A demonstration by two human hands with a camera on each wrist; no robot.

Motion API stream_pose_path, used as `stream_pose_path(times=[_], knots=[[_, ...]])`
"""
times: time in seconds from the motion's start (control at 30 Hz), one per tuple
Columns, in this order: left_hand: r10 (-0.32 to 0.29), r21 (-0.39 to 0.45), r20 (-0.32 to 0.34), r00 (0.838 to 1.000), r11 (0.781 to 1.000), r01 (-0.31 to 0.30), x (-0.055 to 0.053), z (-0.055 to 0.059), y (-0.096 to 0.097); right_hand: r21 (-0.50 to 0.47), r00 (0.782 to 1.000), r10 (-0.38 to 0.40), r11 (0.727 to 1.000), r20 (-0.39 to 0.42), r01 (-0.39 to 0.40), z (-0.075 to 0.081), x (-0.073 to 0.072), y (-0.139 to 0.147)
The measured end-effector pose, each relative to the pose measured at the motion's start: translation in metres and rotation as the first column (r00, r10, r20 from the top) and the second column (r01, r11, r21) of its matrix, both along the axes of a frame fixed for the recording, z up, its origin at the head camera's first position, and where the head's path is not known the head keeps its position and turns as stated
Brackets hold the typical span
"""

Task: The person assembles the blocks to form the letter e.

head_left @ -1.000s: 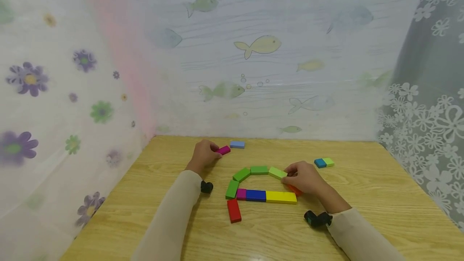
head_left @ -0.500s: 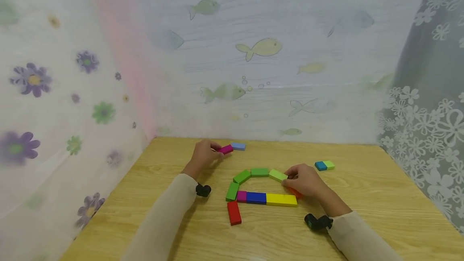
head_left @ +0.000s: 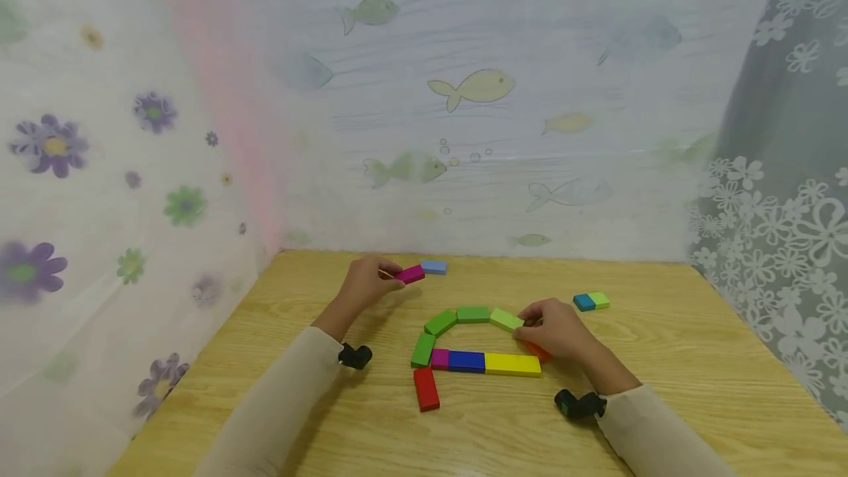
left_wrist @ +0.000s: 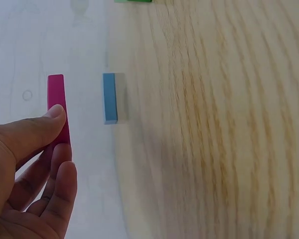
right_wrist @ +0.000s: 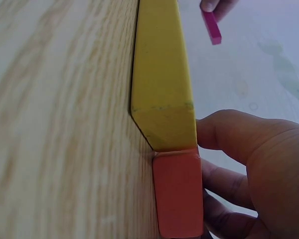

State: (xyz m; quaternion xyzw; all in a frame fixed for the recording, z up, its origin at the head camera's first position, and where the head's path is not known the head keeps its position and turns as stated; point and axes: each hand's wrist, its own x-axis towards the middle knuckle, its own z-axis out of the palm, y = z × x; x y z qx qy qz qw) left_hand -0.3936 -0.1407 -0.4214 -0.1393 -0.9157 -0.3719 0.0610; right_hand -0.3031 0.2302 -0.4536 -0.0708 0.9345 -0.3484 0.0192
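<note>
We list: one wood-grain table (head_left: 490,440); on it, one arch of green blocks (head_left: 473,314) above a straight row (head_left: 467,362). Right hand (head_left: 555,327): fingers at the light-green block (head_left: 506,319); whether clamped, we cannot tell. Left hand (head_left: 366,284): clamped on a magenta block (head_left: 411,274), raised near the pale-blue block (head_left: 433,267). Step, we judge: arranging blocks; next calls for lowering the held piece without jarring the arch.

From the near side of the yellow block (head_left: 513,364), well back, the head camera looks forward and down over most of the worktop (head_left: 490,433). The left wrist camera (head_left: 355,356), left of the yellow block, faces forward, close on the held magenta block (left_wrist: 56,90). The right wrist camera (head_left: 579,405), by the yellow block's right end, looks forward and leftward across it at close range. All three views share the magenta block.
</note>
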Motion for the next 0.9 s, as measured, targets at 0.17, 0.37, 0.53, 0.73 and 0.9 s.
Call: stream_pose_path(times=[0.17,0.37,0.53,0.73,0.9], knots=[[-0.029,0.002,0.009,1.0,1.0,0.029,0.012,0.005,-0.002,-0.006,1.0,0.008,1.0,0.002,-0.008,0.001,0.0,-0.002],[-0.052,-0.018,0.014,0.999,0.998,0.052,0.028,0.012,-0.002,0.005,1.0,0.008,1.0,0.002,-0.008,0.001,-0.001,-0.002],[-0.079,-0.023,-0.001,0.997,0.997,0.079,0.041,0.018,0.001,0.008,1.0,0.006,1.0,0.003,-0.006,0.002,0.001,-0.001],[-0.127,-0.041,-0.021,0.992,0.991,0.127,0.055,0.019,0.004,0.009,1.0,0.01,1.0,0.004,-0.01,0.003,0.003,-0.001],[-0.188,-0.065,-0.028,0.982,0.98,0.186,0.065,0.019,0.005,0.007,1.0,0.01,1.0,0.006,-0.01,0.002,0.002,-0.001]])
